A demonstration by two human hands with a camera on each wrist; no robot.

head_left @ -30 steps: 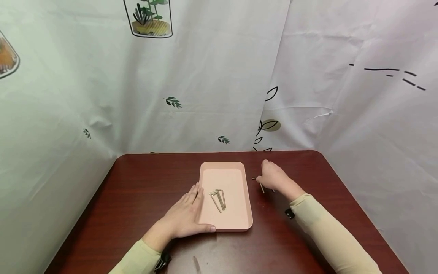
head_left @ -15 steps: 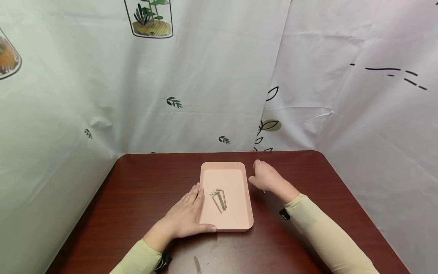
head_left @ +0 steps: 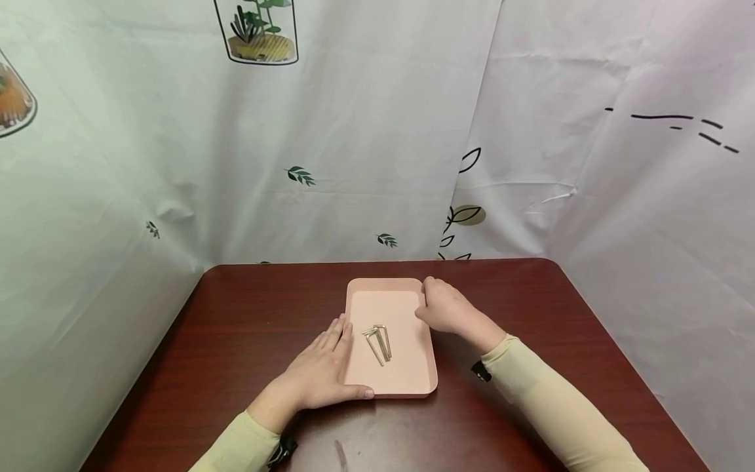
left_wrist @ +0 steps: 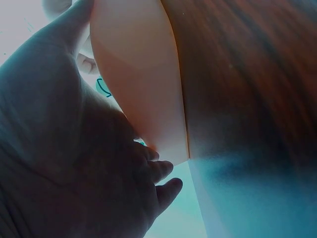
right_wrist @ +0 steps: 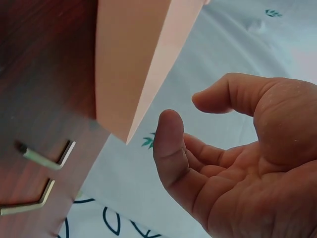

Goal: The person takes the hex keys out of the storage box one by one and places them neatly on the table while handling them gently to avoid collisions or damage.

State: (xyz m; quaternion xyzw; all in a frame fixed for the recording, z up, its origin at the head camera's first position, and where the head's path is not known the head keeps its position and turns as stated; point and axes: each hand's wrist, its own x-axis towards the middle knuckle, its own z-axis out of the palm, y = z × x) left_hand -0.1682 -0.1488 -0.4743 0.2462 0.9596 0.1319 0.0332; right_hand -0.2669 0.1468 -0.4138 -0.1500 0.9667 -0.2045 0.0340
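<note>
Left hand (head_left: 315, 377): fingers extended and lying along the left wall of a pink tray (head_left: 407, 357), thumb spread away from them along the near edge. Contact with the tray; nothing enclosed by these fingers.

Right hand (head_left: 453, 309): at the tray's right rim, toward the far corner. Right wrist view shows thumb and index finger bent toward each other with a moderate gap, bare between the tips; remaining fingers curled further in. Nothing held. In that view the tips stand apart from the tray wall; from the head view alone, contact with the rim cannot be told.

Tray: flat on the counter (head_left: 265, 314), between the two sets of fingers. Inside, a small cluster of L-shaped metal rods (head_left: 382, 345), apparently three, overlapping at their bent ends. Cluster sits to the right of the left fingers, near them, and nearer the person than the right fingers.

Outside the tray, two further rods, an upper rod (right_wrist: 44, 159) and a lower rod (right_wrist: 29, 207) in the right wrist view, lie on the counter, well apart from the right fingers.

Beyond both hands' fingers: a pale printed sheet (head_left: 366, 131), hanging behind the counter.
</note>
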